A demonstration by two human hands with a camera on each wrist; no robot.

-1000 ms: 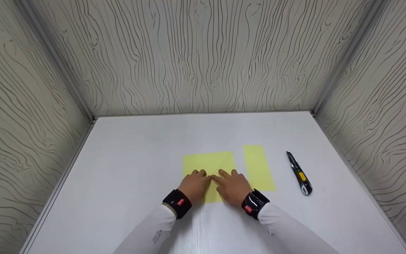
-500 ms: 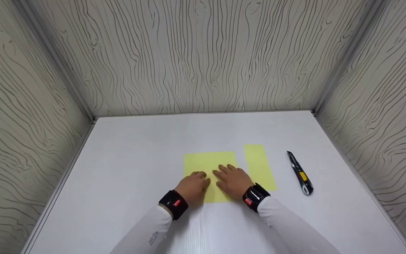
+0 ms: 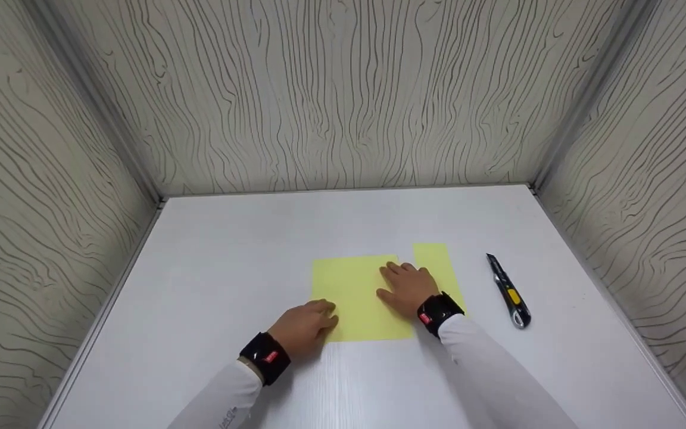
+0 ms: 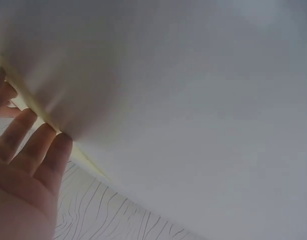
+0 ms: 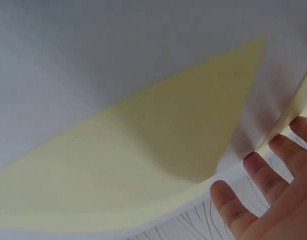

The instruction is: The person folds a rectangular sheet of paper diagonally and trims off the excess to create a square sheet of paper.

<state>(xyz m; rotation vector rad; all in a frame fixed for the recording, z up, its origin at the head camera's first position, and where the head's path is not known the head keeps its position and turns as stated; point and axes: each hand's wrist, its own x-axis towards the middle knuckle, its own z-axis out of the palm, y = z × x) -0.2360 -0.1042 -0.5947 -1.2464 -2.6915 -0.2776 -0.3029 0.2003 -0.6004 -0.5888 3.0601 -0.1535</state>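
Note:
A yellow square sheet of paper lies flat on the white table. My left hand is at its lower left edge, fingertips on the paper; in the left wrist view those fingers are extended. My right hand rests on the sheet's right side, its fingers spread toward the upper right corner. From the right wrist, the fingers look nearly straight and touch the paper's edge region. Beside that hand lies a narrow yellow paper strip, partly covered by the hand and wristband.
To the right of the strip a black utility knife with a yellow slider lies on the table, its tip pointing away. Wood-patterned panels stand around the back and sides of the white tabletop.
My hands have moved apart from the sheet's middle: the left toward its left edge, the right outward and farther up to its right side. The strip and knife stay put.

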